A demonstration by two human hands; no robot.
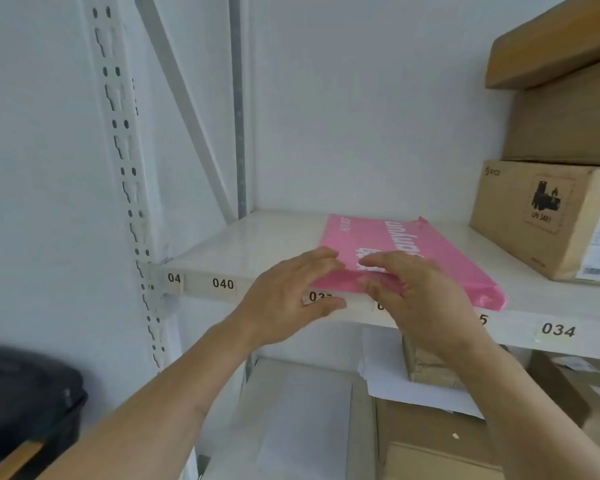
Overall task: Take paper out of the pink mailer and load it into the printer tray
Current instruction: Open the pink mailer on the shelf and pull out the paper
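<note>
While flat pink plastic mailer (406, 258) lies at white metal shelf's (243, 244) front edge, left hand (288, 296) open over its near corner, right hand (413, 292) fingers spread, touching its front edge, brown cardboard boxes (548, 216) just beside.

Glossy pink plastic on painted metal, matt cardboard around it.

The pink mailer (409, 254) is thin, shiny plastic film, smooth on top and crinkled at its corners, with white print. Under the mailer, the shelf (257, 244) is white painted metal with a smooth, faintly reflective top and paper number labels on its front lip. Left of the mailer, the shelf upright (122, 140) is matt white perforated metal. Right of the mailer, the cardboard boxes (548, 216) are matt brown, one carrying a white paper shipping label. Below the mailer lie matt white paper sheets (413, 393).
</note>
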